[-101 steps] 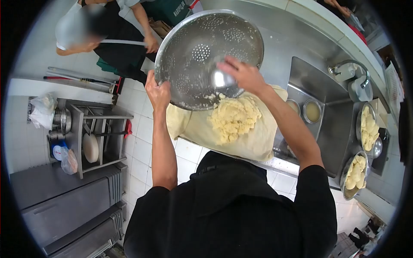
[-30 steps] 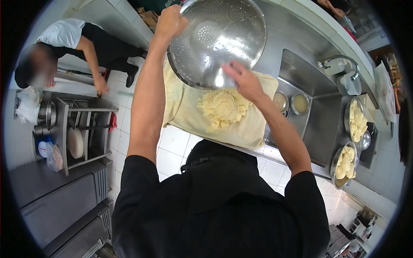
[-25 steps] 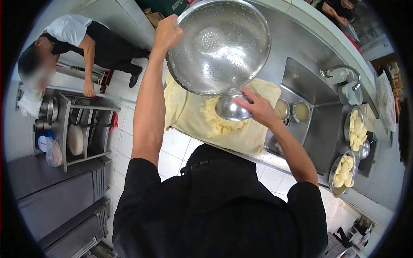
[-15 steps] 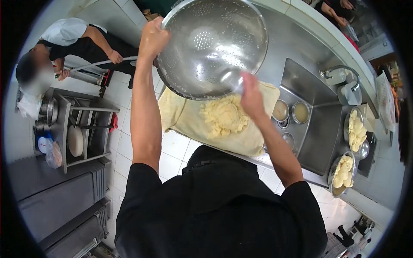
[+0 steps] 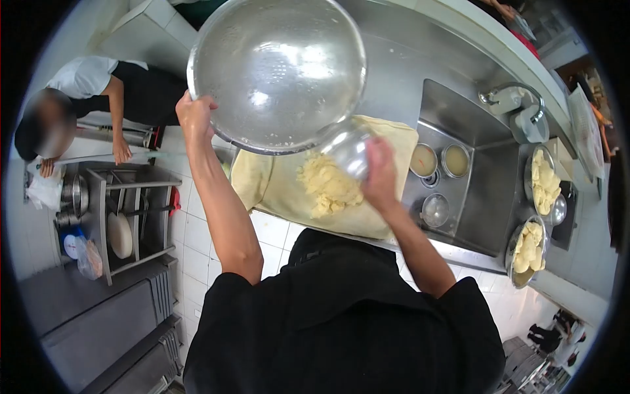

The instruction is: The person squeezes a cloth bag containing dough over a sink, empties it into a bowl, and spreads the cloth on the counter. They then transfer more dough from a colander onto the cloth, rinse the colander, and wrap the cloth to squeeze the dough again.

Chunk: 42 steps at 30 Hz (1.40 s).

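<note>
My left hand point(image 5: 197, 118) grips the lower left rim of a large metal colander point(image 5: 282, 72), tilted up above the counter. In my right hand point(image 5: 378, 174) is a small, shiny metal bowl point(image 5: 348, 152), blurred at its edge, close to the colander's lower right rim. Below both lies a crumbly pale yellow mass point(image 5: 328, 189), partly hidden by the small bowl. It rests on a cream cloth point(image 5: 387, 220) spread over the counter's front edge. A few wet-looking specks cling to the colander's inside.
A steel sink point(image 5: 485, 217) on the right holds two cups of cloudy liquid point(image 5: 455, 161) and a small clear bowl point(image 5: 436, 209). Two bowls of yellow chunks point(image 5: 527, 253) stand beyond it, near a tap point(image 5: 538, 108). At left, a co-worker point(image 5: 98, 85) holds a pole beside a metal rack point(image 5: 102, 223).
The colander has shifted left and turned in my left hand, so its holes hardly show. My right hand has moved the small bowl down from inside the colander to over the yellow mass.
</note>
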Each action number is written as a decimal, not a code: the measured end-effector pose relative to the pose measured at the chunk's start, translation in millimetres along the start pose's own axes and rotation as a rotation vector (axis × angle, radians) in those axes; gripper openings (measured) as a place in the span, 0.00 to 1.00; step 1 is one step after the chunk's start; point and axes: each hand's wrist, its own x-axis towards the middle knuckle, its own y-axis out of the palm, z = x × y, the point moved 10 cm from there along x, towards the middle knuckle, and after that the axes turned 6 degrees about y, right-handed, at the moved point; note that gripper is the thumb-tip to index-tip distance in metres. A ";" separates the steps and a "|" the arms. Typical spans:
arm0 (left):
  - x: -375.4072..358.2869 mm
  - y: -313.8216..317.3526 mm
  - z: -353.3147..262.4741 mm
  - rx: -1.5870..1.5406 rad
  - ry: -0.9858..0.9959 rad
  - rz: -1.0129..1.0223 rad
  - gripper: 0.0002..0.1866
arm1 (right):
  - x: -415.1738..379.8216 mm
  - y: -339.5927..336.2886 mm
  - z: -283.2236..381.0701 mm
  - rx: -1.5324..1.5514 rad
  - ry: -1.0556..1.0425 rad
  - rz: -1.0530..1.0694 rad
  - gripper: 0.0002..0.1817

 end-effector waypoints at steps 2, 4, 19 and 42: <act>-1.1 1.0 10.7 -0.049 -0.018 -0.096 0.12 | -33.4 45.0 -8.0 0.207 0.270 0.289 0.34; 0.1 8.7 21.9 -0.136 -0.090 -0.114 0.15 | -25.3 13.8 22.0 0.112 0.077 0.312 0.37; -204.2 465.6 -52.6 0.354 0.433 0.785 0.11 | -250.1 -346.9 -268.4 0.359 1.310 -0.937 0.19; -409.5 514.1 240.4 0.082 -0.677 0.476 0.37 | -174.3 -245.6 -460.9 0.170 1.338 -0.089 0.34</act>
